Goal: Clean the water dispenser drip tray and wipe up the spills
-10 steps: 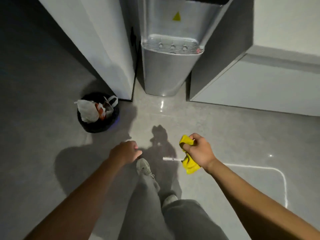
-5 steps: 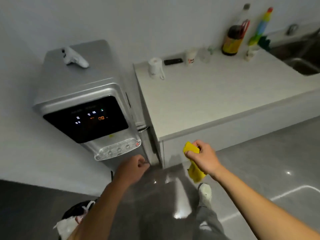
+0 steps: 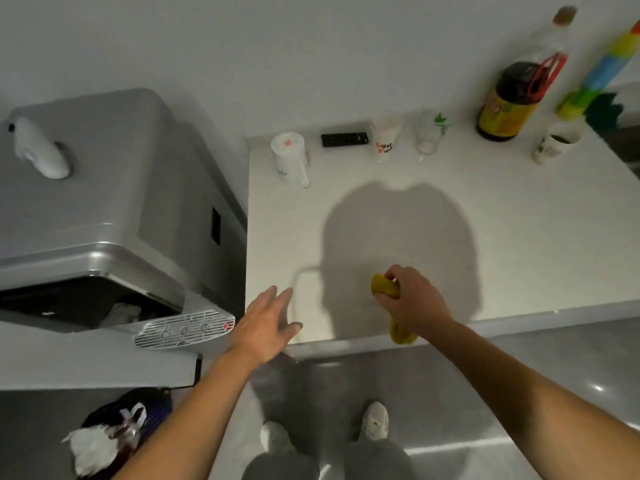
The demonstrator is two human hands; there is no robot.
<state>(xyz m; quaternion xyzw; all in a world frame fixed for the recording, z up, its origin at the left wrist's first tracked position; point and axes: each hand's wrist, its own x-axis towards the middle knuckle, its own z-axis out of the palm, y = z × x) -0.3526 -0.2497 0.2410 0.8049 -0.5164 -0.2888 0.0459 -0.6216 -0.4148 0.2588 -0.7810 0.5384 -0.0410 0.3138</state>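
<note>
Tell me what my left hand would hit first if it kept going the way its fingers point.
Probably the bare white counter; the open left hand points along it, roughly toward the white mug. Height is unclear.

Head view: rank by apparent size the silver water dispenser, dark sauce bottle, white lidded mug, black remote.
1. Silver water dispenser, by far the largest.
2. Dark sauce bottle with yellow label.
3. White lidded mug.
4. Black remote, smallest.
The bottle stands farther back on the white counter than the mug, so its lead is unlikely to come from nearness.
</note>
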